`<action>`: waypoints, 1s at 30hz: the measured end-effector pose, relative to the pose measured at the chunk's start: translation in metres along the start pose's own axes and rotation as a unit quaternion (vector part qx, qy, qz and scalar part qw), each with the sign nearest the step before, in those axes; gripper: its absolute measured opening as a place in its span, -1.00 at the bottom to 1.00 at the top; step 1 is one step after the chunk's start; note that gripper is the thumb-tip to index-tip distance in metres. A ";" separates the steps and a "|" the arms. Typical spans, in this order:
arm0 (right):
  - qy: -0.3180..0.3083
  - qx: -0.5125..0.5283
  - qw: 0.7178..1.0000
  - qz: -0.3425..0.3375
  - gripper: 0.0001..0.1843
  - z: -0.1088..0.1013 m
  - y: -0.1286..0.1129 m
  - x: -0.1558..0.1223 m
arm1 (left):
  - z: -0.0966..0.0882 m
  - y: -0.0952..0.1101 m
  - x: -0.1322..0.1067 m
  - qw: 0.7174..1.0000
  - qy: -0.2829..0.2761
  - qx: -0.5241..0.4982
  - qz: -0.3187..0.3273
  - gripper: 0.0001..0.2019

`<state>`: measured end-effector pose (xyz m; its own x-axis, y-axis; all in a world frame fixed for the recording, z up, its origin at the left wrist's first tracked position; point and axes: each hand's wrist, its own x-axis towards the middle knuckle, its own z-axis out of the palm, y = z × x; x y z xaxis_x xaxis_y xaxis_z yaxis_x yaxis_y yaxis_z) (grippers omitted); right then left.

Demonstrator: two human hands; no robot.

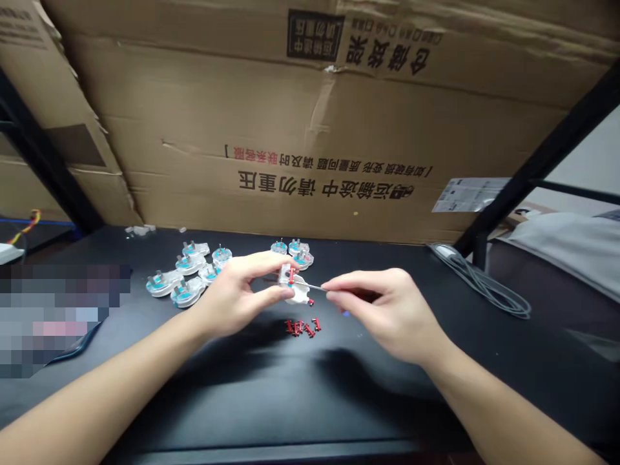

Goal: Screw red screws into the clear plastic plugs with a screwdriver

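Left hand (237, 290) is pinching a small white-and-clear plastic piece (301, 296) above the matte black tabletop (271, 420) — right hand (387, 313) has a thin silvery metal rod (314, 287) clamped, pointed at it. Few little red rod-shaped parts (309, 330) lying nearer the camera.

- Black bench (271, 400) throughout.
- Far left: pronged clear pieces (188, 263), small clear scraps (142, 230).
- Far middle: more pronged pieces (299, 248).
- Nearer middle: loose red parts (309, 330).
- Right: coiled grey cable (477, 282).

Tabletop (271, 413) smooth, soft-sheened; panel (208, 97) creased matt cardboard; red pieces (309, 330) plastic-looking; thin tool (314, 287) metallic.
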<state>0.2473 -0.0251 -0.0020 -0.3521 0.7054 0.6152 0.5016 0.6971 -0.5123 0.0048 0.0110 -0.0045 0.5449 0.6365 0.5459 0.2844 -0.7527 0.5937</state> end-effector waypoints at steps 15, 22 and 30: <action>-0.063 0.025 0.994 0.083 -0.78 0.008 0.022 0.010 | -0.007 -0.013 0.008 0.995 -0.014 0.002 -0.098 -0.63; -0.176 -0.152 0.972 0.038 -0.63 0.022 0.056 0.012 | -0.006 -0.057 0.011 0.968 -0.084 0.186 -0.144 -0.53; -0.245 -0.183 0.950 0.067 -0.78 0.032 0.046 0.027 | -0.008 -0.067 0.008 0.959 -0.078 0.256 -0.091 -0.57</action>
<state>0.2358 0.0301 -0.0286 -0.5461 0.8220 0.1613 0.7775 0.5691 -0.2676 -0.0161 0.0684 -0.0352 0.5500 0.7621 0.3416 0.7141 -0.6412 0.2808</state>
